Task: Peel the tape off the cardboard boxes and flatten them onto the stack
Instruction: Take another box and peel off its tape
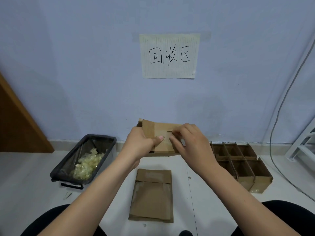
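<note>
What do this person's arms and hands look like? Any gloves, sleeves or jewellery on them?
Both forearms are bare up to the frame edge, with no sleeves showing. The left hand and right hand wear no gloves, and no rings, watch or bracelet show. The fingernails look short and unpainted.

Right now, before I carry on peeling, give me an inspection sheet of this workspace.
Surface: pale floor, bare patches between items.
Job's things: cardboard box held up in both hands; stack of flattened cardboard lies below it; open boxes grouped at right.
Clutter: black bin at left holds crumpled tape; small scrap on the floor near it.
Grippers: left hand grips the box, thumb on its face; right hand pinches at its middle.
Cables: grey cable runs down the wall at right.
Surroundings: handwritten paper sign on the blue wall; white frame far right.
</note>
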A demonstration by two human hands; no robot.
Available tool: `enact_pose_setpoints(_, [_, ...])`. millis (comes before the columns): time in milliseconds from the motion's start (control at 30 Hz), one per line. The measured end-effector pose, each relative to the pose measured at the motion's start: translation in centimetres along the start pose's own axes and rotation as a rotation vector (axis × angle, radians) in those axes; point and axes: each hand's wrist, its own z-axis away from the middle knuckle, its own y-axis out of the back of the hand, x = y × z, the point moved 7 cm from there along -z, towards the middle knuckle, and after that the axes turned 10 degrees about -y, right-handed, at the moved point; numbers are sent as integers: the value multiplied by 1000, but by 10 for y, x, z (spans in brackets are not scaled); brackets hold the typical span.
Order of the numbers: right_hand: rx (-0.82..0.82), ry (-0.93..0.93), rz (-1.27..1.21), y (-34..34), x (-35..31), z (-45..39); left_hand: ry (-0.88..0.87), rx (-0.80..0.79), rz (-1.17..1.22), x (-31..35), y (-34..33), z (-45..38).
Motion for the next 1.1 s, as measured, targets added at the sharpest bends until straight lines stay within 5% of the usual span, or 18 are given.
enact_pose_setpoints(667, [-15, -8, 171, -13, -10, -3, 3, -56, -55, 2, 0, 2])
enact_pose_setpoints(867, [-37, -135, 48, -7, 1, -4, 46, -27, -79, -2, 2, 1])
enact_pose_setpoints(1100, [-25, -501, -287, 21, 42, -11, 104, 57, -1, -4, 25, -2])
